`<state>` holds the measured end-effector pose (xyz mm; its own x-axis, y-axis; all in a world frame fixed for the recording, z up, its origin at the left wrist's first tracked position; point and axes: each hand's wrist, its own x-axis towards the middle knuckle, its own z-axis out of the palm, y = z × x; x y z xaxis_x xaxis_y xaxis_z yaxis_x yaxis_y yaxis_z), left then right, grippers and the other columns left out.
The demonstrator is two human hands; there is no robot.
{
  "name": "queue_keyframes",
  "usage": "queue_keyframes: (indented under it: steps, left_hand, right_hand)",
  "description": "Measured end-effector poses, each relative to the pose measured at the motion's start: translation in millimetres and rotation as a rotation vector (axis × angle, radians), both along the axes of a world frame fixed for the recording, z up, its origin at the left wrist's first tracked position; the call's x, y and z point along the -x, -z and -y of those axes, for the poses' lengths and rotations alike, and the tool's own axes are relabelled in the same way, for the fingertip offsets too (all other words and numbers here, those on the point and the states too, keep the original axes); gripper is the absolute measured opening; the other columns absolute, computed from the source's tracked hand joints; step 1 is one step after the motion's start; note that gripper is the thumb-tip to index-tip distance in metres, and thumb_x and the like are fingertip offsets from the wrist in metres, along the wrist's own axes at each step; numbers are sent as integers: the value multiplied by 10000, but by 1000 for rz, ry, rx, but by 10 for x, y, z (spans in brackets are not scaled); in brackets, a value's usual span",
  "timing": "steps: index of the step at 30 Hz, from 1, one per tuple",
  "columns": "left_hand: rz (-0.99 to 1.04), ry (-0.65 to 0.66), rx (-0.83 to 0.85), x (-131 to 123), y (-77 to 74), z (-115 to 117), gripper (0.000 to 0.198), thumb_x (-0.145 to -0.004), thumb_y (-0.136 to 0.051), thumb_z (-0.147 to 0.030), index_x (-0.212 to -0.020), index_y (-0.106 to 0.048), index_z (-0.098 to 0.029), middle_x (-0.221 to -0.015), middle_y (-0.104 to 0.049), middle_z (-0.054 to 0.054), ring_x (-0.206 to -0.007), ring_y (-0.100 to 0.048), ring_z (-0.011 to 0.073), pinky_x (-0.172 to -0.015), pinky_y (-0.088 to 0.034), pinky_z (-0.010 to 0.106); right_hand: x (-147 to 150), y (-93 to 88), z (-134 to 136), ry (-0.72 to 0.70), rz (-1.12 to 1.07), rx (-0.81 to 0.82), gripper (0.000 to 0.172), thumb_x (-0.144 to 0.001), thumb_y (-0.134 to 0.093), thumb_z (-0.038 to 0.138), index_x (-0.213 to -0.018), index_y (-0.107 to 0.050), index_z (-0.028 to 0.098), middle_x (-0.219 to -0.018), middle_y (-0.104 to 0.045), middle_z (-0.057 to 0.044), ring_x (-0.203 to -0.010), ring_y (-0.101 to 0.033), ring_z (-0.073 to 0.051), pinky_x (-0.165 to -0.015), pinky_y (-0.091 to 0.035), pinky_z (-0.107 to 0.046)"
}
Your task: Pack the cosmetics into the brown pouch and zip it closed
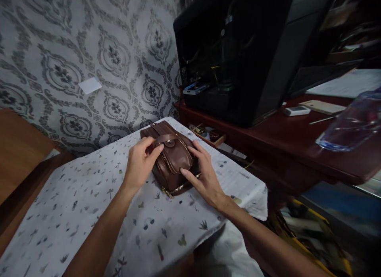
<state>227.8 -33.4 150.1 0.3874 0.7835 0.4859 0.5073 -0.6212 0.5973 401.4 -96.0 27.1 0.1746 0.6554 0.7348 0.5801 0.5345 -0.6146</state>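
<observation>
A brown leather bag [175, 154] with gold-coloured zippers lies on the cloth-covered table, between my two hands. A short strap [165, 139] with a round snap end crosses its top. My left hand [139, 160] is at the bag's left side, fingers curled and thumb tip near the index finger, by the strap. What exactly lies between those fingertips is partly hidden. On the right, my right hand [205, 176] touches the bag with its fingers spread apart, the thumb on the front pocket's edge. A zipper pull [167, 193] hangs at the near left corner.
White patterned cloth [89, 213] covers the table. Behind stands a black computer case [226, 62] on a dark red desk [297, 150], with an open drawer [220, 141] beneath it. A clear plastic container [348, 122] sits near the desk's edge. Patterned wallpaper [113, 54] is at the back left.
</observation>
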Motion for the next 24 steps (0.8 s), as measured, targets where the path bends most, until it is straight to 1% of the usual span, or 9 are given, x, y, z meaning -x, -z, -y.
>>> queue_keyframes:
  steps: [6,10,15,17,20,22,24]
  left_hand:
    - [3,-5,-54,-3,54,129,281,-885,-587,-346,-668,-497,-193,-688,-445,-20,-659,-442,129,-596,-338,254]
    - [-14,11,-98,-23,92,254,255,-896,-586,-305,-682,-497,-201,-713,-476,-12,-679,-472,135,-591,-359,247]
    - [-43,22,-172,-25,151,350,197,-905,-573,-254,-718,-540,-205,-745,-536,0,-722,-510,144,-656,-403,250]
    - [-32,21,-141,-12,159,337,208,-901,-583,-269,-707,-541,-205,-727,-523,-4,-708,-497,144,-642,-393,251]
    - [15,15,-41,4,155,288,281,-892,-603,-316,-656,-505,-200,-673,-459,-23,-653,-445,129,-603,-359,248]
    - [36,13,10,6,152,262,308,-890,-605,-339,-643,-489,-197,-659,-436,-31,-636,-423,122,-596,-347,249]
    - [51,8,39,3,153,252,312,-891,-603,-351,-648,-483,-196,-660,-425,-35,-635,-418,119,-596,-342,249]
  right_hand:
    - [10,59,-80,55,2,-31,603,-946,-623,426,-1474,-365,288,-1559,-372,-150,-1460,-351,-302,-1170,-345,-584]
    - [5,47,-82,59,1,-50,626,-948,-616,428,-1496,-339,304,-1551,-384,-148,-1452,-363,-319,-1167,-340,-599]
    - [8,45,-90,57,9,-65,624,-950,-604,438,-1498,-337,304,-1536,-400,-151,-1439,-381,-330,-1153,-356,-602]
    - [6,47,-81,55,14,-53,620,-952,-595,447,-1497,-339,299,-1539,-396,-154,-1438,-380,-335,-1152,-353,-607]
    - [-30,7,-44,47,14,-46,608,-936,-619,452,-1470,-383,281,-1530,-409,-154,-1426,-392,-332,-1146,-364,-590]
    - [-80,-80,-24,34,14,-48,552,-947,-603,441,-1440,-427,265,-1485,-464,-150,-1386,-440,-316,-1128,-393,-558]
    - [-139,-219,-41,11,24,-54,469,-976,-556,415,-1407,-469,255,-1410,-542,-137,-1322,-503,-289,-1102,-425,-522]
